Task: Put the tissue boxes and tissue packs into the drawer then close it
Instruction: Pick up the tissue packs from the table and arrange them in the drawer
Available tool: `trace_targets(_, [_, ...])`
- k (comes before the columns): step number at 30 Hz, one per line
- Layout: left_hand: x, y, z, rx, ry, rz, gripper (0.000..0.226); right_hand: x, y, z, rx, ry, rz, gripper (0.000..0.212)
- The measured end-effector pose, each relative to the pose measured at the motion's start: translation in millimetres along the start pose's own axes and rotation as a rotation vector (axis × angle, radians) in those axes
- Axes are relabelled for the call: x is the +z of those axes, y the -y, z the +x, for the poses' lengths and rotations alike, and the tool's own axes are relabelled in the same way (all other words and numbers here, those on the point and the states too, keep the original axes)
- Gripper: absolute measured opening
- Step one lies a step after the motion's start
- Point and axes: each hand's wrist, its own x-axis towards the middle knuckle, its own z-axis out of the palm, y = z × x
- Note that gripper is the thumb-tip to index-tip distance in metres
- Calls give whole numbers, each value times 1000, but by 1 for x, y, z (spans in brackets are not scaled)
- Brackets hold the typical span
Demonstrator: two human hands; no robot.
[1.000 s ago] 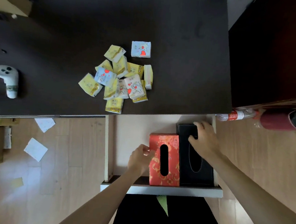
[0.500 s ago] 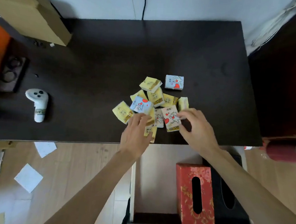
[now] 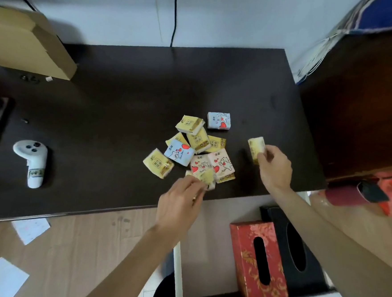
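Right hand (image 3: 273,171) lifted yellow pack (image 3: 256,148) off pile (image 3: 197,148).

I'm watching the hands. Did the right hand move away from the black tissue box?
Yes. The right hand left the black tissue box in the drawer and now holds a yellow tissue pack above the desk.
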Motion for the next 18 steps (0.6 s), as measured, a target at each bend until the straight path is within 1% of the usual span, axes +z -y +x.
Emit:
trace_targets(1, [5, -6, -3, 46, 36, 5, 12, -8, -10, -2, -87, -60, -82, 26])
trace_targets(2, [12, -11, -5, 80, 93, 20, 16, -14, -21, -3, -143, -84, -168, 25])
trace_targets(3, [20, -15, -7, 105, 164, 38, 19, -18, -31, -3, -167, -64, -254, 26])
trace_targets(5, [40, -21, -7, 156, 298, 86, 13, -17, -49, -7, -185, 77, -436, 32])
trace_targets(7, [61, -25, -7, 204, 409, 166, 9, -13, -60, -14, -242, 200, -519, 38])
trace_targets(10, [85, -28, -9, 244, 471, 244, 9, -15, -73, -20, -316, 226, -508, 45])
trace_targets(13, [99, -24, -8, 217, 501, 258, 9, -18, -86, -16, -268, 248, -423, 53])
trace_targets(15, [104, -23, -7, 209, 515, 263, 13, -18, -90, -15, -232, 262, -338, 52])
trace_targets(18, [107, -27, -4, 210, 520, 281, 18, -21, -93, -15, -236, 224, -311, 48])
